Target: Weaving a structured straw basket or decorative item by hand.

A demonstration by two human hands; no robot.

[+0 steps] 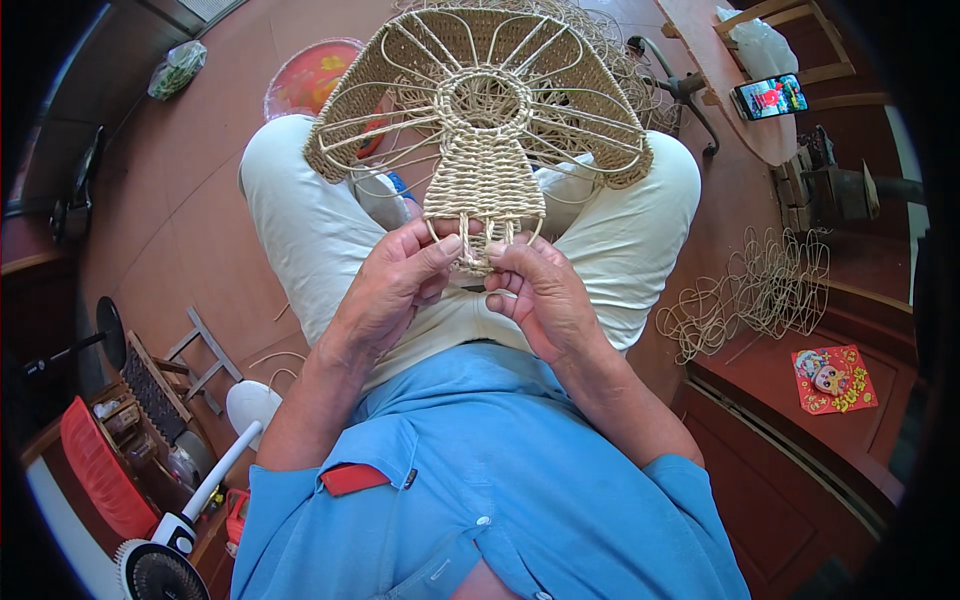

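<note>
Across my knees lies a tan woven wicker piece [486,172], with a wide curved rim, a round ring in its middle and thin spokes fanning outward. Its narrower, tightly woven panel points toward me and ends in short loops of strand. My left hand [412,262] pinches the left side of that lower end between thumb and fingers. On the other side, my right hand [533,278] grips the end with its thumb on a loop and the other fingers curled. Both sets of fingertips partly hide the end strands.
Loose coils of cane [765,295] lie at the right, near a red printed card [836,380]. A phone [770,97] rests on a wooden tabletop at the upper right. A red basin [312,80] stands beyond my left knee. At lower left is a white fan [160,570].
</note>
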